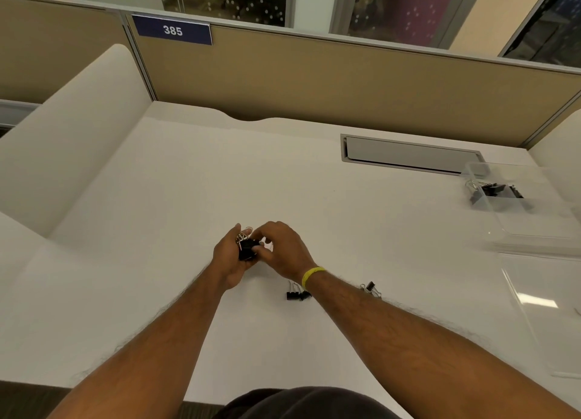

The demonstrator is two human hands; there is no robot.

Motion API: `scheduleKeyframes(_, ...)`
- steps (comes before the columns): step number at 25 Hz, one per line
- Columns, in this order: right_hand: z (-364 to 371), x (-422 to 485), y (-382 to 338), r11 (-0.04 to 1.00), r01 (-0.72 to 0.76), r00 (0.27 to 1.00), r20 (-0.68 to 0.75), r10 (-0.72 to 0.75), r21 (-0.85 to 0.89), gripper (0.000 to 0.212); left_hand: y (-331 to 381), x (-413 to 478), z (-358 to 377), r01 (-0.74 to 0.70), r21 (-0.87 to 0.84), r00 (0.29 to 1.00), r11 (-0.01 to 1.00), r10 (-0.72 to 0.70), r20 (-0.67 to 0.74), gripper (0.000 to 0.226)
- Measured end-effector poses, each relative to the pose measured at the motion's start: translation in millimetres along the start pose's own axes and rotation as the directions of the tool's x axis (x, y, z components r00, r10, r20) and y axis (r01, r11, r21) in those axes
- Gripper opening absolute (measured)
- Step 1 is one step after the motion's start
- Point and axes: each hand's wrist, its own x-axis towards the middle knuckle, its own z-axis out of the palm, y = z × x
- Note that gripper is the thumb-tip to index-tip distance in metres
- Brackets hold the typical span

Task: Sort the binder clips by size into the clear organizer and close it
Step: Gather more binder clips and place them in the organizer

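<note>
The fingers [262,250] of the right hand [283,248] are pressed together in a pinch on a small bunch of black metal binder clips with silver wire handles [246,248], and the left hand [231,259] cups the same bunch from the other side, its fingers curled around the clips so that the wire handles stick up above the thumb. Both hands meet over the middle of the white table [157,230], and whether the bunch touches the surface cannot be told. A yellow band [311,275] circles the right wrist. Just beside that wrist, on the near side of the held bunch, two loose black binder clips [297,294] lie on the table, partly hidden by the forearm, and a further single black clip [371,288] shows just beyond the forearm on its right. Well to the right of the held bunch stands the clear plastic organizer [509,204], open, with a heap of black clips [493,192] in one far compartment; its clear lid [540,308] lies flat on the table nearer the person. A grey recessed cable flap [408,154] sits in the table behind the organizer, and a tan partition with a blue sign reading 385 [173,30] rises beyond.
</note>
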Motion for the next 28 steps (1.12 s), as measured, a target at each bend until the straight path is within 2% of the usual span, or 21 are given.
scheduleKeyframes(2,1.2,2.6,-2.1,1.0,0.017,0.998,0.056,-0.016,-0.016,0.019,0.6,-0.7,-1.2,0.023,-0.04,1.0,0.999,-0.022,0.02,0.041)
scheduleKeyframes(4,3.4,1.8,1.2,1.0,0.001,1.0,0.022,-0.002,0.007,0.017,1.0,-2.5,-2.8,0.024,-0.09,1.0,0.996,-0.025,-0.01,0.033)
scheduleKeyframes(7,5.9,1.2,13.8,0.988,-0.157,0.987,-0.02,0.157,0.0,0.022,0.6,-3.0,-9.0,0.014,-0.134,0.999,0.991,-0.021,-0.049,0.019)
scheduleKeyframes(9,7.8,1.7,19.3,0.946,-0.308,0.945,0.08,0.317,-0.103,0.031,0.0,-2.6,-13.3,0.0,-0.122,0.997,0.993,-0.01,-0.079,0.014)
scheduleKeyframes(12,15.4,1.7,23.0,0.891,-0.347,0.886,0.209,0.414,-0.293,0.053,0.5,-2.9,-15.9,-0.013,-0.109,0.994,0.994,0.002,-0.108,0.01)
scheduleKeyframes(13,18.0,1.3,23.0,0.888,-0.331,0.885,0.222,0.41,-0.319,0.053,0.8,-2.8,-16.4,-0.017,-0.106,0.994,0.994,0.005,-0.111,0.01)
scheduleKeyframes(19,17.5,0.0,26.4,0.908,-0.265,0.914,0.216,0.343,-0.323,0.023,1.8,-0.5,-18.2,-0.033,-0.084,0.991,0.996,0.022,-0.131,0.011)
scheduleKeyframes(23,10.3,-5.6,20.9,0.947,-0.272,0.952,0.095,0.29,-0.169,0.02,-0.7,-2.4,-10.7,-0.03,-0.068,0.994,0.997,0.023,-0.11,0.014)
scheduleKeyframes(25,6.8,-8.2,16.6,0.975,-0.211,0.977,0.026,0.213,-0.07,0.019,-3.9,-2.0,-7.0,-0.024,-0.066,0.996,0.998,0.018,-0.086,0.017)
scheduleKeyframes(28,0.1,-11.2,7.3,0.997,-0.075,0.997,0.009,0.075,0.031,0.022,-8.1,-2.9,2.3,0.003,-0.038,1.0,0.999,-0.003,-0.011,0.032)
